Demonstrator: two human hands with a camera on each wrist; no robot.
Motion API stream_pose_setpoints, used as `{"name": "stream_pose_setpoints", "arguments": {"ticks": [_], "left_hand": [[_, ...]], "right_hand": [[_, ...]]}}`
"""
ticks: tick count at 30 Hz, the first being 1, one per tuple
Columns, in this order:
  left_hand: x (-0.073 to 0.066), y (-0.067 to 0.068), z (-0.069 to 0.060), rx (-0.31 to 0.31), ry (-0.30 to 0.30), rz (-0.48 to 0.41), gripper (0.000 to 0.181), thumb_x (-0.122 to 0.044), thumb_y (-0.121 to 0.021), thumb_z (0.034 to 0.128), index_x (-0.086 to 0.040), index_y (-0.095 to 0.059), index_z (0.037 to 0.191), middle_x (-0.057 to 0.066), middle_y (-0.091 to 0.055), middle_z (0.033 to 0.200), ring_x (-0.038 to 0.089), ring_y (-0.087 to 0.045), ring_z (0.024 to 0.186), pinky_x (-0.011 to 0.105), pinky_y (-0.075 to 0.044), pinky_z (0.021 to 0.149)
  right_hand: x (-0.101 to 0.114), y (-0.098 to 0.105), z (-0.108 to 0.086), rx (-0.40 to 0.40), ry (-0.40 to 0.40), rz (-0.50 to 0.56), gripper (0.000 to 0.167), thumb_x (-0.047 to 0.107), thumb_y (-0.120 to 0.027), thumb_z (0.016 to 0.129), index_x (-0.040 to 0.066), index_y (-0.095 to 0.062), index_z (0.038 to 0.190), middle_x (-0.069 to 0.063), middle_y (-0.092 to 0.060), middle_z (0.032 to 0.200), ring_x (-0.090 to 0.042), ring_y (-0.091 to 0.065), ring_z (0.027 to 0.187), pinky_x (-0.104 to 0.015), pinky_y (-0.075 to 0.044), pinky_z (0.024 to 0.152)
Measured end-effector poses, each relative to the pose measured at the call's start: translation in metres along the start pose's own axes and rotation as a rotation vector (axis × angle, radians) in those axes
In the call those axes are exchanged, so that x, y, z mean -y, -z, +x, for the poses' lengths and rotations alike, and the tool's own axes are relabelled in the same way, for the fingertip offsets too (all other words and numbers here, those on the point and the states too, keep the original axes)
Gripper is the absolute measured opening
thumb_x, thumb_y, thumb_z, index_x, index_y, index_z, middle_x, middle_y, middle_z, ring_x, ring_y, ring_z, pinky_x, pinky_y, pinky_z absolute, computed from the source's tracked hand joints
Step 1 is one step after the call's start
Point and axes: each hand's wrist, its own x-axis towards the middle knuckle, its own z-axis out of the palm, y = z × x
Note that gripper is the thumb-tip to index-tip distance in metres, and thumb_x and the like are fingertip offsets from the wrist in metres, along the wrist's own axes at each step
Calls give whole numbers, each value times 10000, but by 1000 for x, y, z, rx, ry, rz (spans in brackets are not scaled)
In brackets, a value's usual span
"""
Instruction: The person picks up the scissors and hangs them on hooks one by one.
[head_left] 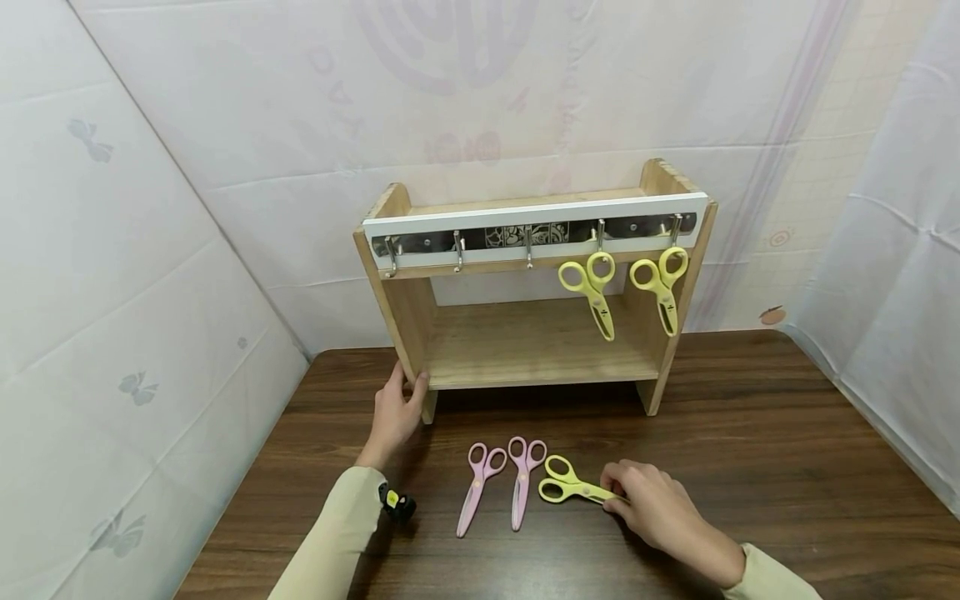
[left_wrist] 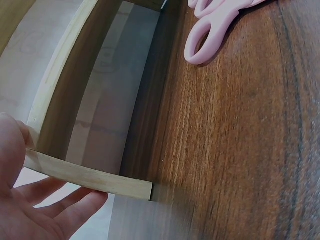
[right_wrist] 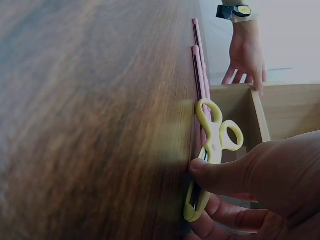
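My left hand (head_left: 395, 411) grips the lower left side panel of a wooden shelf (head_left: 540, 337), thumb at the front edge and fingers around the outside, as the left wrist view also shows. With my right hand (head_left: 652, 504) I pinch the blade end of yellow scissors (head_left: 566, 483); in the right wrist view their handles (right_wrist: 232, 136) point away from the palm. To their left, two pairs of pink scissors, one (head_left: 521, 483) beside the other (head_left: 477, 490), lie on the table, blades toward me. Two yellow scissors, one (head_left: 592, 287) left of the other (head_left: 662, 287), hang from the rack's right hooks.
A white hook rack (head_left: 540, 206) with metal hooks runs across the shelf's upper front; its left hook (head_left: 391, 257) and two others hold nothing. The shelf stands at the back of the dark wooden table (head_left: 787, 450), before a patterned cloth wall (head_left: 262, 125).
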Motion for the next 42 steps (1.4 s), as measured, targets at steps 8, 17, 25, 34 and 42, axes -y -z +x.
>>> {"name": "stream_pose_setpoints", "arguments": {"ticks": [8, 17, 25, 34, 42], "left_hand": [[0, -1, 1, -18, -9, 5, 483, -331, -515, 1095, -69, -460, 1497, 253, -604, 1362, 432, -668, 1136, 499, -629, 785], [0, -3, -1, -7, 3, -1, 480, -317, -517, 1096, -77, -449, 1506, 261, -604, 1360, 431, -665, 1143, 500, -630, 781], [-1, -2, 0, -7, -1, 7, 480, -331, -517, 1094, -74, -458, 1496, 261, -615, 1339, 426, -666, 1143, 497, -629, 793], [-2, -1, 0, -18, -9, 17, 460, -314, -519, 1095, -66, -477, 1480, 252, -630, 1320, 407, -682, 1111, 483, -634, 770], [-3, 0, 0, -24, -15, 23, 456, -298, -527, 1093, -66, -479, 1482, 242, -634, 1320, 405, -679, 1114, 493, -630, 779]], "right_hand": [[-1, 1, 1, 12, 13, 15, 333, 152, -893, 778, 277, -585, 780, 187, -448, 711, 7, -409, 582, -232, -351, 451], [-2, 13, 10, -19, 101, 41, 346, 123, -887, 792, 277, -577, 775, 190, -454, 715, 11, -413, 590, -213, -355, 463], [4, 39, 29, -113, 171, -21, 327, 121, -906, 775, 265, -614, 807, 190, -479, 738, 6, -438, 613, -210, -375, 488], [17, 72, 54, -278, 282, -50, 268, 109, -908, 770, 224, -691, 878, 156, -563, 785, -38, -538, 684, -265, -454, 532], [27, 99, 77, -426, 376, -26, 241, 63, -890, 780, 168, -700, 885, 79, -622, 803, -113, -586, 711, -323, -494, 579]]}}
